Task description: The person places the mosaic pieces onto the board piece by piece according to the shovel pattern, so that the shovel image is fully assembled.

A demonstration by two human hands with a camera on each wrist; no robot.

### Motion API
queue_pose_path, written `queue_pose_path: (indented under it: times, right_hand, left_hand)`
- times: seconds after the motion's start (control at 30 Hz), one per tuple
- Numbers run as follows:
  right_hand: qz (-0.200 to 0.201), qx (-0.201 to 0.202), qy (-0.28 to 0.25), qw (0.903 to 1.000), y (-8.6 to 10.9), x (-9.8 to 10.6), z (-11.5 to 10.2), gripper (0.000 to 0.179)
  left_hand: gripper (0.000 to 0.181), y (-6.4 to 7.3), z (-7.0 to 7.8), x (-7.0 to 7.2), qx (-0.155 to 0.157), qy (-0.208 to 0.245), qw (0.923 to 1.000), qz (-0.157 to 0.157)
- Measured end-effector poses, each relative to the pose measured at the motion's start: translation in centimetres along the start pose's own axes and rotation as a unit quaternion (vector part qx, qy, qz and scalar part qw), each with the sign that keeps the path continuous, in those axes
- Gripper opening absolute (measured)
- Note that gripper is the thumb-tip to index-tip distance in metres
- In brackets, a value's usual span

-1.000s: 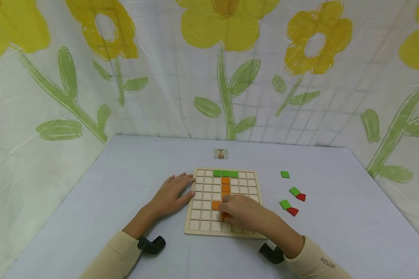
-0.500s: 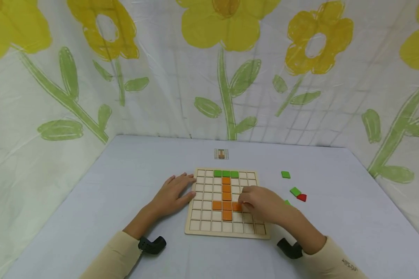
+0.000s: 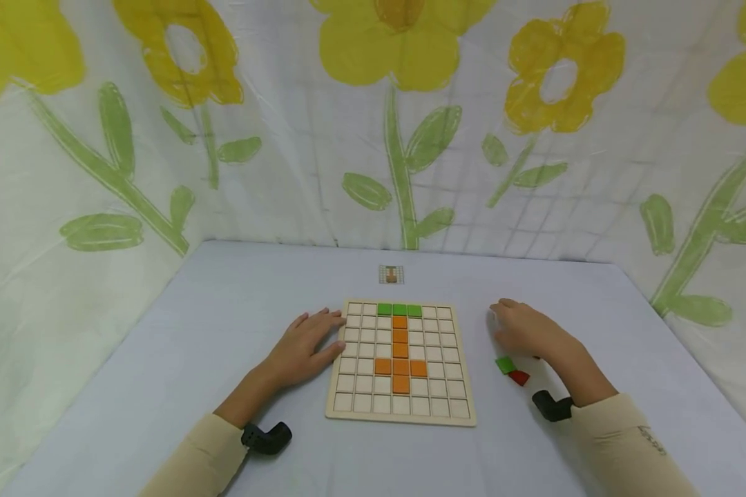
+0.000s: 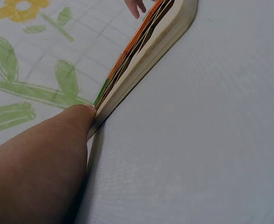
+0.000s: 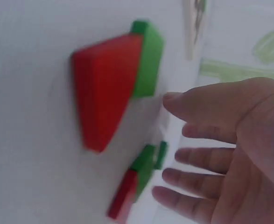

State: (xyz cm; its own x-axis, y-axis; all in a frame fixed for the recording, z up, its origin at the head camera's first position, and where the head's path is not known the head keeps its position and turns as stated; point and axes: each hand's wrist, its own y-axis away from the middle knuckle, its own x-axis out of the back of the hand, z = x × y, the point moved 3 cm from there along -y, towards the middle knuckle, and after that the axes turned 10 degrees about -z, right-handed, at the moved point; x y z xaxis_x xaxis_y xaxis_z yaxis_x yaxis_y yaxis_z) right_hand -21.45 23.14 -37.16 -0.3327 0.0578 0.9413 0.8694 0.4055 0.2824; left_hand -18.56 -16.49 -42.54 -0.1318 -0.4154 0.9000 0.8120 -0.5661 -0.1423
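Note:
A square wooden grid board (image 3: pixel 363 402) lies on the table. Three green tiles (image 3: pixel 400 310) sit in its top row, and several orange tiles (image 3: pixel 400 367) form a column with one cell on each side low down. My left hand (image 3: pixel 304 347) rests flat at the board's left edge, thumb and fingertips touching it. To the right of the board, my right hand (image 3: pixel 528 330) hovers over loose pieces, fingers spread and holding nothing in the right wrist view. Near it lie a green square (image 3: pixel 505 365) touching a red piece (image 3: pixel 519 377) with a curved side.
In the right wrist view, a second red piece (image 5: pixel 123 193) and green square (image 5: pixel 144 170) lie farther off, with another green square (image 5: pixel 161 155) beyond; the hand mostly hides these in the head view. A small printed grid card (image 3: pixel 391 275) lies behind the board. A flowered curtain (image 3: pixel 286 179) backs the table.
My right hand has left the board, where an orange tile now lies to the right of the column, and moved right to the loose pieces. The left hand has stayed in place.

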Motion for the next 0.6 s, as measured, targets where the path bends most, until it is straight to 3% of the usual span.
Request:
queue_pose_path:
  times: [0.1, 0.3, 0.47, 0.6]
  right_hand:
    - [-0.007, -0.009, 0.002, 0.9999, -0.4, -0.7, 0.6, 0.044]
    - [0.052, 0.062, 0.045, 0.9957, -0.3, -1.0, -0.4, 0.022]
    - [0.061, 0.099, 0.027, 0.9929, 0.3, -1.1, -2.3, 0.02]
    - [0.056, 0.107, 0.009, 0.9927, 0.6, -1.4, -3.4, 0.02]
  left_hand:
    - [0.051, 0.0, 0.0, 0.0, 0.0, 0.0, 1.0, -0.003]
    - [0.051, 0.0, 0.0, 0.2, 0.003, -0.003, 1.0, -0.003]
    - [0.052, -0.1, -0.1, 0.1, -0.001, 0.002, 1.0, -0.003]
    - [0.052, -0.1, -0.1, 0.1, 0.0, 0.002, 1.0, -0.006]
